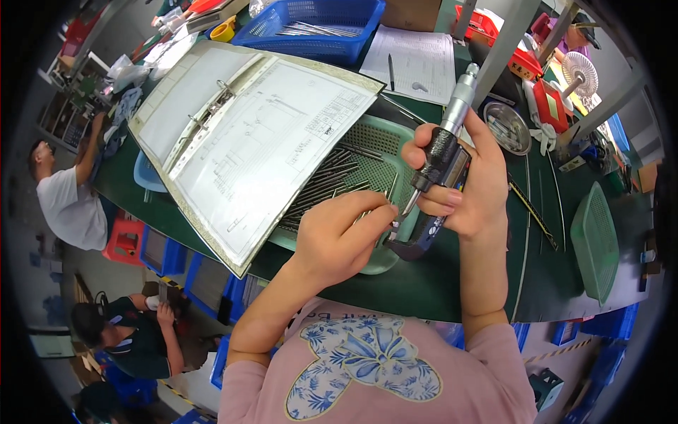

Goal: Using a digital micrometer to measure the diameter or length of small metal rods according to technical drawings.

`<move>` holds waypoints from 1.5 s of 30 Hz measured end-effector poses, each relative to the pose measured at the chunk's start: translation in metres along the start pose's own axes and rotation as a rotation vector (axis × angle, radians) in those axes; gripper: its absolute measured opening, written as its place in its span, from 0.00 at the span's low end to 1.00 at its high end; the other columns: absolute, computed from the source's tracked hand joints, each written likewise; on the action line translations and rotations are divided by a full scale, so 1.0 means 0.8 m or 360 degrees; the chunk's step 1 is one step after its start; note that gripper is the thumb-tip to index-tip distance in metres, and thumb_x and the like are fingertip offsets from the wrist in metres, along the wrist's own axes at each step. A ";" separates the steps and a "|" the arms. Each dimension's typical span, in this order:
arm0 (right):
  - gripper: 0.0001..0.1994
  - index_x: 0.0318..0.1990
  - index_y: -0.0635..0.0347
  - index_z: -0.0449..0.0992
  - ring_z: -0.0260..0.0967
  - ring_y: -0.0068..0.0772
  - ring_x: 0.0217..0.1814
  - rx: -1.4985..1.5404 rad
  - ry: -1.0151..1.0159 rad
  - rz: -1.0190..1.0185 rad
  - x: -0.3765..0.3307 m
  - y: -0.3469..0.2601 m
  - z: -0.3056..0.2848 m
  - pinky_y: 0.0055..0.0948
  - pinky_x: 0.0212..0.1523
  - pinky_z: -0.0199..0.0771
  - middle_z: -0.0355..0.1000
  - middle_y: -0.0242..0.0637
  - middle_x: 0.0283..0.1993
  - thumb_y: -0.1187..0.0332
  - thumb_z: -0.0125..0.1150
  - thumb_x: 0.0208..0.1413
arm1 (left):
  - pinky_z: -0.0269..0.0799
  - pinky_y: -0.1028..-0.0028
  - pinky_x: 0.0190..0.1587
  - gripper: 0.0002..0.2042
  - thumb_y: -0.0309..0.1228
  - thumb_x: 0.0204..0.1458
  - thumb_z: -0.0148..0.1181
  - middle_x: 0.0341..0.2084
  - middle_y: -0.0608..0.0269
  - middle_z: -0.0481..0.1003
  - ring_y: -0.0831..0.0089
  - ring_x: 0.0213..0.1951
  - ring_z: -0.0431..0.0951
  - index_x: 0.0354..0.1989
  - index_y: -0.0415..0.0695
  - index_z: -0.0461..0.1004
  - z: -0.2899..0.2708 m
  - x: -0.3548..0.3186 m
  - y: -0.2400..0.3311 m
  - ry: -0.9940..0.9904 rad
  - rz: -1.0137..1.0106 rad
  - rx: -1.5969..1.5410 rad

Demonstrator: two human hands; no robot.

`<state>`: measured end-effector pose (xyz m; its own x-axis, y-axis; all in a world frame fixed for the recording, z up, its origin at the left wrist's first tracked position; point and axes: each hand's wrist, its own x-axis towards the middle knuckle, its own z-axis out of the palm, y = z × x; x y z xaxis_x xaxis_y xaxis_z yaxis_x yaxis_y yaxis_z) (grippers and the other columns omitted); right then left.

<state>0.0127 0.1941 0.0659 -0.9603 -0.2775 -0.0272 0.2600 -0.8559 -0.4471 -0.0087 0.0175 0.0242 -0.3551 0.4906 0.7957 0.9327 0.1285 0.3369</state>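
My right hand (482, 166) is wrapped round a digital micrometer (436, 157) with a silver thimble and a dark C-shaped frame. The micrometer is tilted, its jaws low and toward my left hand (346, 230). That hand is closed, its thumb and finger pinching a thin metal rod (393, 186) mostly hidden by the fingers. The pinched fingers are right beside the gap of the jaws; I cannot tell whether the rod touches them. Behind my hands, a green plastic basket (382, 136) holds many slim dark metal rods (326, 185).
An open ring binder (261, 134) with drawings overlaps the basket's left side. Behind it are a blue basket (311, 53) of rods and a paper sheet (417, 60) with a pen. To the right are a metal bowl (506, 127) and a green tray (595, 244). Co-workers are at left.
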 end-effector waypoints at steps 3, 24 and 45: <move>0.30 0.34 0.69 0.67 0.50 0.22 0.07 -0.0006 -0.0007 0.0021 0.003 0.001 0.000 0.17 0.07 0.50 0.67 0.46 0.27 0.46 0.29 0.54 | 0.68 0.75 0.21 0.11 0.20 0.31 0.55 0.26 0.59 0.71 0.67 0.24 0.73 0.29 0.40 0.71 -0.001 -0.001 0.000 -0.0007 0.0004 -0.0002; 0.28 0.34 0.65 0.66 0.48 0.18 0.06 -0.0112 -0.0069 0.0066 0.007 0.002 -0.004 0.16 0.05 0.48 0.65 0.44 0.30 0.48 0.26 0.56 | 0.68 0.75 0.21 0.12 0.19 0.30 0.54 0.25 0.57 0.71 0.65 0.23 0.73 0.28 0.38 0.71 -0.001 0.001 -0.002 -0.0013 0.0063 0.0018; 0.33 0.32 0.71 0.69 0.51 0.20 0.07 -0.0057 -0.0068 0.0118 0.002 0.003 0.004 0.15 0.06 0.50 0.68 0.45 0.26 0.42 0.34 0.51 | 0.72 0.74 0.25 0.10 0.20 0.31 0.56 0.24 0.56 0.71 0.64 0.26 0.74 0.27 0.37 0.71 0.003 0.000 0.001 0.0062 0.0222 0.0109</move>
<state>0.0119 0.1903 0.0678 -0.9331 -0.3588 -0.0237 0.3259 -0.8161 -0.4772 -0.0075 0.0197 0.0232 -0.2230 0.4743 0.8516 0.9747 0.1210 0.1878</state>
